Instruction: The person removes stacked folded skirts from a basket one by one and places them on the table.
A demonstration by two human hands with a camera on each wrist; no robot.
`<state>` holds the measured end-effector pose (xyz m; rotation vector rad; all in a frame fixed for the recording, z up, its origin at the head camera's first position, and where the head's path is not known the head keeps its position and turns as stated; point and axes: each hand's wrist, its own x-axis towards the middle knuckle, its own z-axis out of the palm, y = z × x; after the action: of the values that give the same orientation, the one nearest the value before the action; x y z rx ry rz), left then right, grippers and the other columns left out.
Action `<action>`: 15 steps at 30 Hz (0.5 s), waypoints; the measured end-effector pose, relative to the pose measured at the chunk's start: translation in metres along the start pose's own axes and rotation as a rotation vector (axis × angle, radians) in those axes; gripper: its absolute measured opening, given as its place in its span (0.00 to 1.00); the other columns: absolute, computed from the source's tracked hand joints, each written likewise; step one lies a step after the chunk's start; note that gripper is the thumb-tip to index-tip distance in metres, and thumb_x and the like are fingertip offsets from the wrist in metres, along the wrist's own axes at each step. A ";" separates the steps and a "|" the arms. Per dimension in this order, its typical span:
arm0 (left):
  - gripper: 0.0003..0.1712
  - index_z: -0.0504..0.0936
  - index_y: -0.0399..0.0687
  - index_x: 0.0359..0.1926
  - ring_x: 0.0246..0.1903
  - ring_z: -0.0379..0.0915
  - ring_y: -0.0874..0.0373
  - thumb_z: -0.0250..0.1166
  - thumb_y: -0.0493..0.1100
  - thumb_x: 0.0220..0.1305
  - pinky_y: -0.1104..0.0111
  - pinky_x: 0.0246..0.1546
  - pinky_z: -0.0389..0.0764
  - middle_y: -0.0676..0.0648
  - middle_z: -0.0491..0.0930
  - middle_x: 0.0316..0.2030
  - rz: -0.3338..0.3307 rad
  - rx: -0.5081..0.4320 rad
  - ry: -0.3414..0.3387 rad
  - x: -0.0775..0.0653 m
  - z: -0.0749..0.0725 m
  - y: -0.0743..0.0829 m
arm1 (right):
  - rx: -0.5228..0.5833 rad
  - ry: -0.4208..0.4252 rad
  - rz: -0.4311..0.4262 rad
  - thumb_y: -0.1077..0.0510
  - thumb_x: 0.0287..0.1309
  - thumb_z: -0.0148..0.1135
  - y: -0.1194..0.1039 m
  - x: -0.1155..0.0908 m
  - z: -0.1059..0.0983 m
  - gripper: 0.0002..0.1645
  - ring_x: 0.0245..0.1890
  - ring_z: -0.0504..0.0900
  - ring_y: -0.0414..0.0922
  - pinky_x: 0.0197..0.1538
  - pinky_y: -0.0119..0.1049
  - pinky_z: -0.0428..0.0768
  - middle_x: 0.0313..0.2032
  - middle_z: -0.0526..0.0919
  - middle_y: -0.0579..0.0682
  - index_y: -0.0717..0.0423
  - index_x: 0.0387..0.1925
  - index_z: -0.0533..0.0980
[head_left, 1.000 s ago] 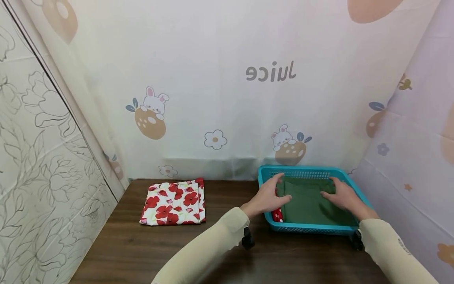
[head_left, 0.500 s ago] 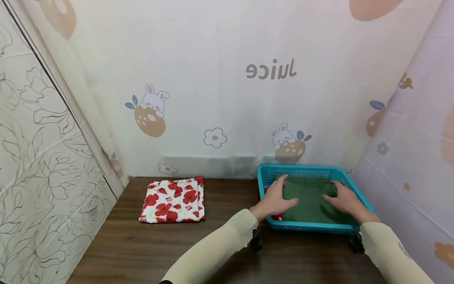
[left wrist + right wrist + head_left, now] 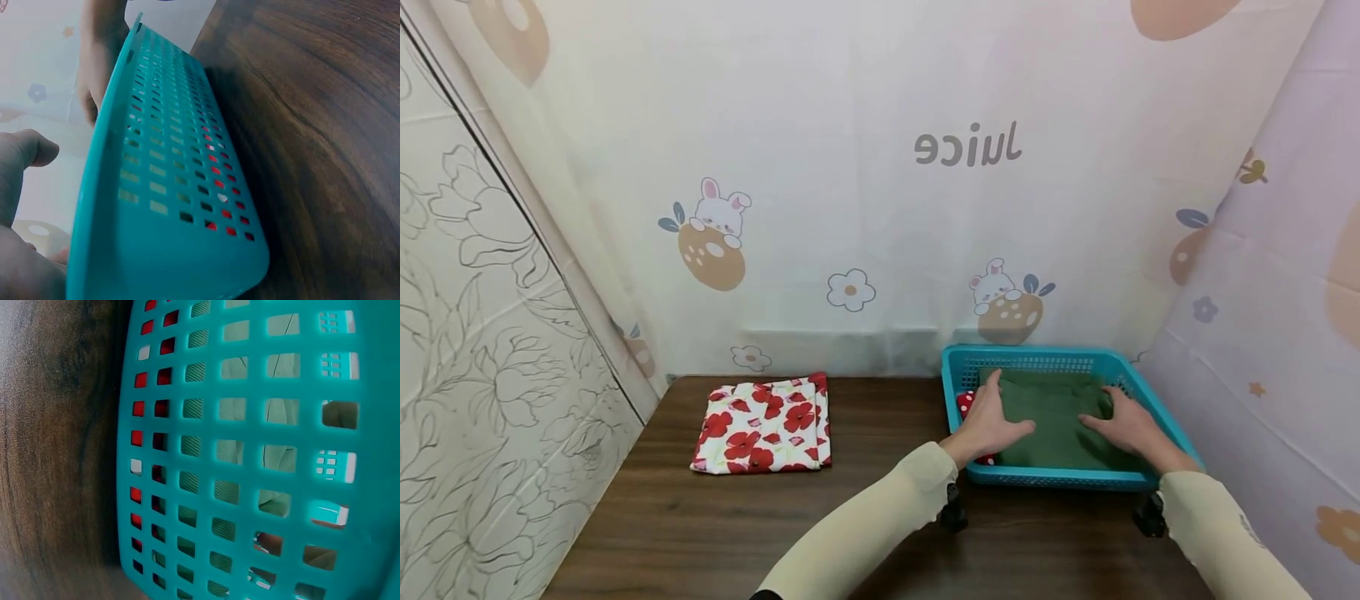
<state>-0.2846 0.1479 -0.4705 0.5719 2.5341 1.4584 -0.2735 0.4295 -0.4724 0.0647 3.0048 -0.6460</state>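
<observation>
A folded green cloth (image 3: 1048,412) lies in a turquoise plastic basket (image 3: 1067,477) at the right of the table. Beneath its left edge shows a red cloth with white dots (image 3: 966,403). My left hand (image 3: 988,425) rests at the green cloth's left side, fingers extended and thumb pointing inward over it. Opposite, my right hand (image 3: 1127,421) lies along the right side, its thumb reaching in over the cloth. In the left wrist view the thumb (image 3: 34,150) stands above the basket rim. Basket wall fills much of the right wrist view, with red and green fabric behind its holes.
A folded white cloth with red poppies (image 3: 763,427) lies on the left of the dark wooden table (image 3: 722,533). Printed curtains (image 3: 850,208) hang right behind the table and along its right side. A panel with flower line drawings (image 3: 505,400) stands on the left.
My left hand has shifted a little to the right over the green cloth. The right hand stays nearly where it was, and the basket and poppy cloth keep their places.
</observation>
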 end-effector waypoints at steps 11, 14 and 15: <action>0.59 0.48 0.57 0.82 0.74 0.58 0.50 0.74 0.61 0.60 0.51 0.68 0.74 0.47 0.58 0.77 -0.142 0.021 -0.005 0.007 0.012 0.003 | 0.007 -0.040 0.069 0.36 0.71 0.57 0.010 -0.002 0.007 0.62 0.64 0.58 0.84 0.58 0.75 0.70 0.67 0.50 0.89 0.83 0.73 0.42; 0.61 0.46 0.56 0.82 0.74 0.58 0.48 0.75 0.60 0.59 0.49 0.68 0.73 0.45 0.56 0.77 -0.206 -0.063 -0.018 0.008 0.013 0.004 | 0.005 -0.037 0.059 0.37 0.70 0.57 0.010 -0.001 0.005 0.61 0.64 0.59 0.83 0.58 0.74 0.70 0.67 0.51 0.89 0.84 0.73 0.42; 0.61 0.46 0.56 0.82 0.74 0.58 0.48 0.75 0.60 0.60 0.49 0.68 0.73 0.44 0.56 0.78 -0.223 -0.083 -0.022 0.009 0.013 0.003 | 0.006 -0.036 0.056 0.37 0.70 0.58 0.010 0.000 0.004 0.61 0.64 0.59 0.83 0.58 0.74 0.70 0.67 0.51 0.89 0.84 0.73 0.42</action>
<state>-0.2872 0.1636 -0.4741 0.2807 2.4157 1.4594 -0.2726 0.4367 -0.4805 0.1353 2.9552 -0.6443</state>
